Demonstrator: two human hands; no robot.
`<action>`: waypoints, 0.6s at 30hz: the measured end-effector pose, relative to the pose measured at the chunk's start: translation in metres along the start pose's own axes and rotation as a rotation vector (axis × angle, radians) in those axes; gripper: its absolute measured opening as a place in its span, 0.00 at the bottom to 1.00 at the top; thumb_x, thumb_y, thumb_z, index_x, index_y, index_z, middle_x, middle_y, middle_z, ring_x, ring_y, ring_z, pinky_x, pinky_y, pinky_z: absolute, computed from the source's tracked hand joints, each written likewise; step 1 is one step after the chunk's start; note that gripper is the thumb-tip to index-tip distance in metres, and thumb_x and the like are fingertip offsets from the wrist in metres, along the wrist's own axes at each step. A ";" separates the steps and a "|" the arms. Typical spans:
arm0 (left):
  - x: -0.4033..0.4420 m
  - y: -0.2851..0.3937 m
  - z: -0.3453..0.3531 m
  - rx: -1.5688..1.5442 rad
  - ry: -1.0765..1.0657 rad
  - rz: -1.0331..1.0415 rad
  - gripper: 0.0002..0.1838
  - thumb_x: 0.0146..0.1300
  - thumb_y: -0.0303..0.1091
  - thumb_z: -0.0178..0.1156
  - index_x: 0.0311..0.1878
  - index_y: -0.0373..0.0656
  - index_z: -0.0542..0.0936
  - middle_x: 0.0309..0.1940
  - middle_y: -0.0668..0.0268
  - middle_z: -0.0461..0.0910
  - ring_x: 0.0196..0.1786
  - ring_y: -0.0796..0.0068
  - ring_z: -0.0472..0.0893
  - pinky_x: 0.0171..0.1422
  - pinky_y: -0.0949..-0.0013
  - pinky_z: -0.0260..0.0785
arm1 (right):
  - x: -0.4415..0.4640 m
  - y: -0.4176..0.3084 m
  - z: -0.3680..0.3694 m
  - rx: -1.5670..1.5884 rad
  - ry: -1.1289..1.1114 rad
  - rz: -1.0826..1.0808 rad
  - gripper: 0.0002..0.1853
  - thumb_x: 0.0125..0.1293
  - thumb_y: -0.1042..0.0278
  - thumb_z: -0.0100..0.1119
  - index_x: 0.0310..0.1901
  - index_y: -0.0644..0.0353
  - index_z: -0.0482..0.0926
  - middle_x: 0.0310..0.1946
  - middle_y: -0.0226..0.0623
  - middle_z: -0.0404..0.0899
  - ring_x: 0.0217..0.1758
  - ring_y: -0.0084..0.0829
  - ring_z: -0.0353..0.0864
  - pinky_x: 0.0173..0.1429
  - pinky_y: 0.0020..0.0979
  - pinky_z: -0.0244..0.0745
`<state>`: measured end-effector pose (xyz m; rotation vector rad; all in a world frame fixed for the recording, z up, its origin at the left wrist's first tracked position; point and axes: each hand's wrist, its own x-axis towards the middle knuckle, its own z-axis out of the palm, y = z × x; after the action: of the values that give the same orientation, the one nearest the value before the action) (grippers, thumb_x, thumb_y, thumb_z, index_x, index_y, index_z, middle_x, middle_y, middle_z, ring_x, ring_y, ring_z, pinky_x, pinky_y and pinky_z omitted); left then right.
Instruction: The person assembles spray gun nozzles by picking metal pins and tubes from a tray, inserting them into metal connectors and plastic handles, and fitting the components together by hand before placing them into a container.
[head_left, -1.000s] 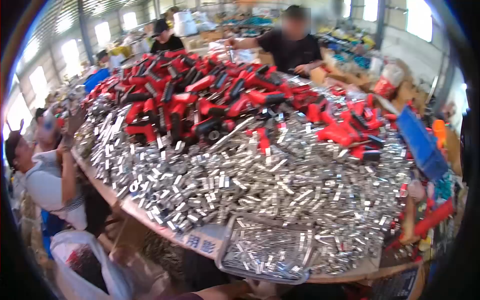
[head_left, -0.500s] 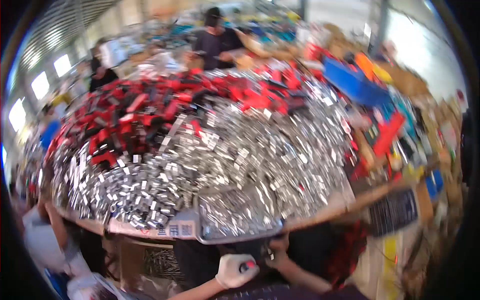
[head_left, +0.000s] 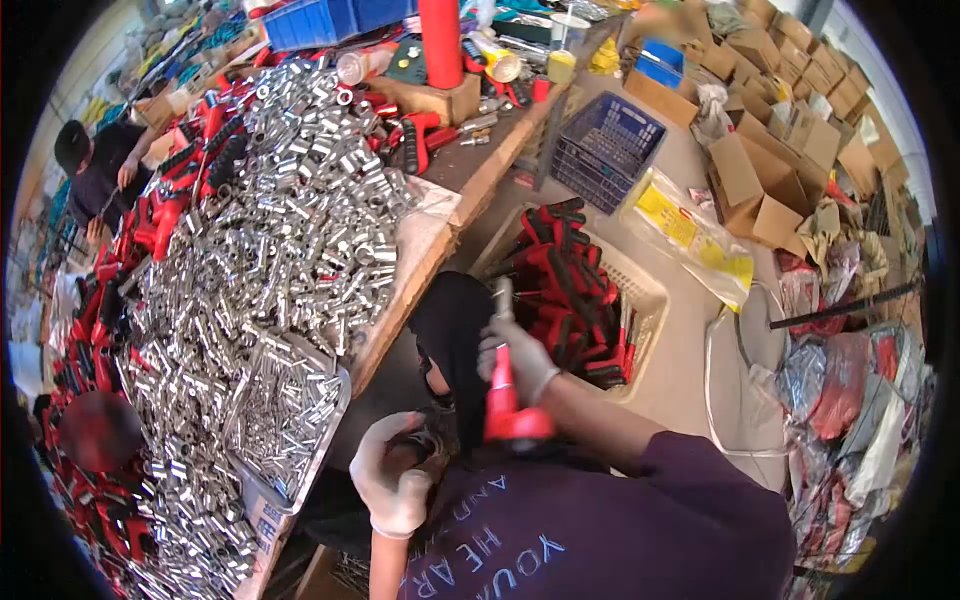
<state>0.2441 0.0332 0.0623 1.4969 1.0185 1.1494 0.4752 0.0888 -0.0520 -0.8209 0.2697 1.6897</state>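
Nearest us, our gloved left hand (head_left: pixel 390 480) was curved with thumb and fingers parted, gripping nothing we could make out. Our gloved right hand (head_left: pixel 515 355) was wrapped around a red tool (head_left: pixel 508 415), held upright in front of our shirt, its lower end blurred, a pale metallic tip rising past the fingers. Beyond it, a cream crate (head_left: pixel 655 305) held many red-and-black tools (head_left: pixel 570 290), apparently sorted already, while loose metal parts (head_left: pixel 290 210) lay heaped on the table (head_left: pixel 485 155), seemingly unhandled; how much was finished, we couldn't tell.
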 end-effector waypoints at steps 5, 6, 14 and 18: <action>-0.015 -0.028 -0.016 -0.042 0.079 -0.118 0.25 0.64 0.42 0.59 0.54 0.28 0.77 0.45 0.56 0.82 0.48 0.68 0.82 0.54 0.69 0.75 | -0.019 -0.117 -0.082 -0.561 0.429 -0.443 0.14 0.67 0.54 0.64 0.38 0.56 0.75 0.21 0.29 0.72 0.21 0.27 0.72 0.25 0.35 0.71; -0.016 -0.023 -0.013 -0.062 0.093 -0.173 0.24 0.63 0.39 0.58 0.54 0.27 0.77 0.45 0.56 0.82 0.48 0.68 0.82 0.54 0.68 0.74 | -0.017 -0.138 -0.112 -0.762 0.504 -0.457 0.16 0.67 0.52 0.63 0.39 0.58 0.77 0.23 0.31 0.75 0.22 0.28 0.73 0.26 0.35 0.71; -0.022 -0.025 -0.031 -0.001 0.235 -0.344 0.16 0.66 0.28 0.54 0.53 0.32 0.80 0.43 0.61 0.84 0.48 0.73 0.81 0.55 0.71 0.72 | 0.035 -0.191 -0.161 -1.908 0.796 -1.005 0.28 0.68 0.51 0.59 0.59 0.67 0.75 0.60 0.58 0.74 0.67 0.51 0.71 0.71 0.43 0.63; -0.025 -0.004 -0.077 0.012 0.412 -0.277 0.15 0.66 0.28 0.57 0.53 0.32 0.79 0.42 0.63 0.84 0.46 0.77 0.81 0.53 0.72 0.73 | 0.032 -0.107 0.006 -1.798 0.355 -1.362 0.26 0.71 0.60 0.58 0.65 0.65 0.70 0.69 0.56 0.65 0.74 0.50 0.62 0.76 0.43 0.57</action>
<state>0.1636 0.0251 0.0617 1.1025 1.4630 1.2752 0.5697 0.1484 -0.0419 -1.8715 -1.4869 0.0461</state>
